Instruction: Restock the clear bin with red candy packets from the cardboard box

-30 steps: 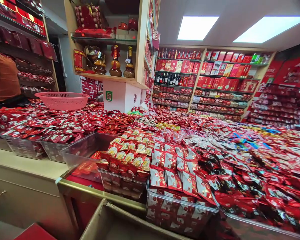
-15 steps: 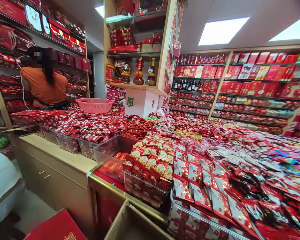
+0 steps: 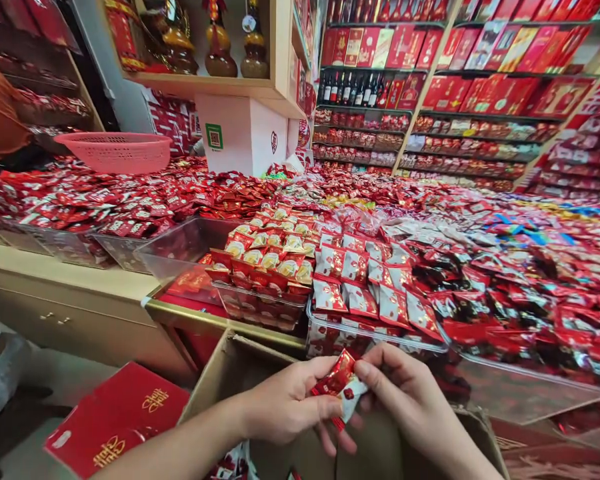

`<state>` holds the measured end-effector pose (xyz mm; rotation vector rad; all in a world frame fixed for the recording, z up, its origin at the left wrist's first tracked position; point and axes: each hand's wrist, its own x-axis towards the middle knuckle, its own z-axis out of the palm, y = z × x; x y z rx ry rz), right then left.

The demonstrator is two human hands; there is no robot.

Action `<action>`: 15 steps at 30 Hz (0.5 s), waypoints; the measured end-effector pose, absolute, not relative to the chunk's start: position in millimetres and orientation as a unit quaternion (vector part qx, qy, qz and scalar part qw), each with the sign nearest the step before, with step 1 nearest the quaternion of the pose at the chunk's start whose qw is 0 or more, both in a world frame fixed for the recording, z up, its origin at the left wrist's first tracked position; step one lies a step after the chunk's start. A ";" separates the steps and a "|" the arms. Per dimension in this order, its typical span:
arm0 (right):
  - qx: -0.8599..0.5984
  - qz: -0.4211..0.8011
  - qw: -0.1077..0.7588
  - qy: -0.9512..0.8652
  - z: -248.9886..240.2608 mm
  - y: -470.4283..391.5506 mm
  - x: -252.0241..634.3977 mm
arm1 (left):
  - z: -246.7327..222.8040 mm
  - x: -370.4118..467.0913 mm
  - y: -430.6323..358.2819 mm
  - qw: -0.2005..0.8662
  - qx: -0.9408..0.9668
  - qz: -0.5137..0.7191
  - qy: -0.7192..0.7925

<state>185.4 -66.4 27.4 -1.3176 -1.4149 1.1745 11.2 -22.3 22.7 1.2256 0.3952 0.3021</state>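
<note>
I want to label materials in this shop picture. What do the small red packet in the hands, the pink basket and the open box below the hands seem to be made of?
Small red and white packet, held by left hand and right hand: probably glossy plastic or foil film; it shines and creases.
Round pink basket: likely moulded plastic, matte, perforated wall.
Open brown box: looks like cardboard, dull, with bent flaps.

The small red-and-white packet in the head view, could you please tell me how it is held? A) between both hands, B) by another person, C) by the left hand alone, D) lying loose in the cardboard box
A: the left hand and right hand both pinch the packet above the open cardboard box.
</note>
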 end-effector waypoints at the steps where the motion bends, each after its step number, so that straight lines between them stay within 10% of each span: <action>1: -0.515 0.493 0.437 -0.548 27.5 -66.0 184.4 | 22.4 10.5 -22.2 0.793 0.566 0.139 0.179; 15: -0.457 0.565 0.483 -0.488 24.8 -63.2 182.4 | 19.5 -3.0 -19.8 0.684 0.614 0.309 0.244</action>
